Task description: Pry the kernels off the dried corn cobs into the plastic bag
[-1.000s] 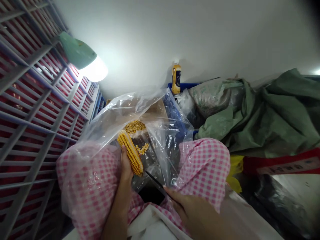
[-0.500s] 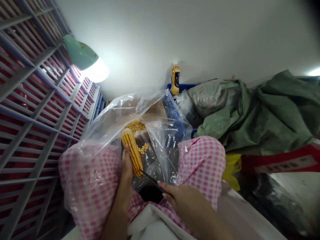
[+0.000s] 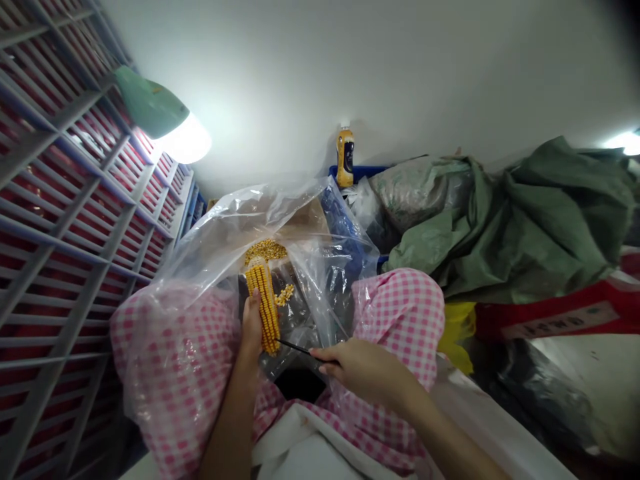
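My left hand (image 3: 253, 325) is wrapped round a yellow corn cob (image 3: 264, 303), held nearly upright between my knees. A pale strip runs along the cob's right side, where kernels are gone. In my right hand (image 3: 345, 363) is a thin dark rod-like tool (image 3: 295, 347), its tip touching the cob's lower end; its exact kind is hard to make out. Loose kernels (image 3: 267, 250) lie heaped behind the cob, and a smaller cluster of kernels (image 3: 285, 295) sits to its right. Beneath them spreads a clear plastic sheet or bag (image 3: 320, 307), draped over my knees.
Purple-grey slatted crates (image 3: 75, 220) rise on the left, with a lit green lamp (image 3: 155, 110) on them. Behind stand a yellow bottle (image 3: 345, 157) and a blue bin (image 3: 367, 172) with filled bags. Green cloth (image 3: 540, 227) and a red-edged bag (image 3: 550, 321) lie to the right.
The tool's tip stays at the cob's lower end while my right hand has risen slightly, leaving the tool flatter. The cob stands a little more upright. The whole view has shifted slightly.
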`<state>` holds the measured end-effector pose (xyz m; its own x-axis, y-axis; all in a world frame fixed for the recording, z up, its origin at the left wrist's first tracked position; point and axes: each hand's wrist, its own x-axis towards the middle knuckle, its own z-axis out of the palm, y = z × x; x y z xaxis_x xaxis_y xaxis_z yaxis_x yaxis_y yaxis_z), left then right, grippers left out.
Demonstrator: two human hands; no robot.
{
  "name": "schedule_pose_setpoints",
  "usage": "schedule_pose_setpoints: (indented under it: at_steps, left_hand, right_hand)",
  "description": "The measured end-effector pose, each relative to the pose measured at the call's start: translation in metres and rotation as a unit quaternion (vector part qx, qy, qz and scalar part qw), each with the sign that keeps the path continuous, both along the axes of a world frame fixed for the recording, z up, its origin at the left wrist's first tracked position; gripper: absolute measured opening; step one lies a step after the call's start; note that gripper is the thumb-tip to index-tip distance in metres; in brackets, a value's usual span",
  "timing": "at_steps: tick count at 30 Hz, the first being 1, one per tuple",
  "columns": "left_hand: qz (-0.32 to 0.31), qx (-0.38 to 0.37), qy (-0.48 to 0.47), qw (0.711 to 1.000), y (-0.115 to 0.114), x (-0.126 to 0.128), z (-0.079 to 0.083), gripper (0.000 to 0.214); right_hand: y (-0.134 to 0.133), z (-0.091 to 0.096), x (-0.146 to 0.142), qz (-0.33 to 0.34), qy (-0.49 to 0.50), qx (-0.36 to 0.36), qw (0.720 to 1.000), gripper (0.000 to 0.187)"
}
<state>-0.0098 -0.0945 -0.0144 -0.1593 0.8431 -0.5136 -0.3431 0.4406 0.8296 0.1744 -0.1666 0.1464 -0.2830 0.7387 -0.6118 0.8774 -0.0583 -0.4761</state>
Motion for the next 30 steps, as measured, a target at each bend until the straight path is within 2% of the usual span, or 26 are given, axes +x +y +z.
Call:
schedule_pose_setpoints:
  at_steps: [10, 17, 25, 28, 30]
  left_hand:
    - [0.014, 0.001, 0.039, 0.999, 0.002, -0.001, -0.004, 0.051]
    - [0.047, 0.009, 0.069, 0.996, 0.001, -0.001, -0.007, 0.048]
    - [0.093, 0.016, 0.087, 0.992, 0.001, 0.001, -0.006, 0.042]
    - [0.102, 0.032, 0.086, 0.990, 0.001, 0.000, -0.004, 0.043]
    - [0.088, 0.030, 0.079, 0.993, 0.000, -0.001, -0.001, 0.045]
  right_hand:
    - [-0.021, -0.017, -0.009, -0.012, -0.014, 0.042, 0.999, 0.038]
    - [-0.044, -0.032, -0.031, -0.078, -0.050, 0.007, 0.996, 0.041]
    - [-0.059, -0.045, -0.051, -0.115, -0.059, -0.003, 0.992, 0.043]
    - [-0.060, -0.044, -0.051, -0.139, -0.031, -0.007, 0.990, 0.043]
    - [-0.057, -0.041, -0.040, -0.131, -0.020, -0.012, 0.991, 0.043]
